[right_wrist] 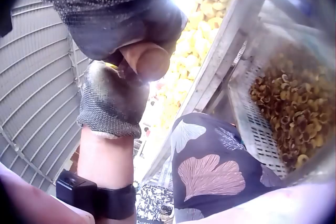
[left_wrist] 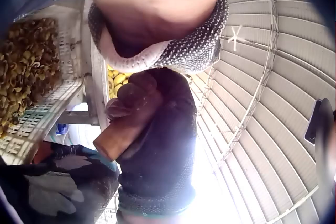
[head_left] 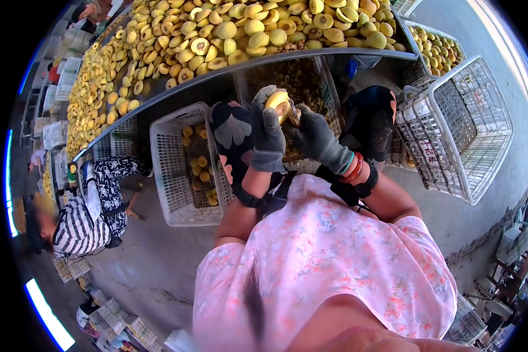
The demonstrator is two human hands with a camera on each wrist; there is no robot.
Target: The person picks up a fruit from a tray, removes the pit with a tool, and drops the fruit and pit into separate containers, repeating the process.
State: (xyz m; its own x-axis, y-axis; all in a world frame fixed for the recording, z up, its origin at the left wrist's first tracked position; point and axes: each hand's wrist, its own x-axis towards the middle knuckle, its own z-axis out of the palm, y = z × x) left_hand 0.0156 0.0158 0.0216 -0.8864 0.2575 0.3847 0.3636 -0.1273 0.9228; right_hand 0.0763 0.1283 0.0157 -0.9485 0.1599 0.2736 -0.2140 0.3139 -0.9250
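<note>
In the head view a yellow fruit half (head_left: 278,105) with a brownish cut face sits in the gloved left hand (head_left: 267,132), fingers curled round it. Close against it, the gloved right hand (head_left: 322,141) grips a tool whose metal end (head_left: 295,114) meets the fruit. A wooden handle (left_wrist: 121,137) sticks out of the right hand (left_wrist: 163,150) in the left wrist view. The same handle (right_wrist: 152,62) shows end-on in the right wrist view, below the right hand (right_wrist: 121,22), with the left hand (right_wrist: 113,100) touching it. The fruit is mostly hidden in both wrist views.
A metal-edged table (head_left: 246,62) heaped with fruit halves (head_left: 199,47) lies ahead. Below it stands a crate of brown scraps (right_wrist: 299,103). A white crate (head_left: 161,176) with some fruit is at the left; an empty tilted crate (head_left: 469,129) stands right. Another person (head_left: 88,223) sits at the left.
</note>
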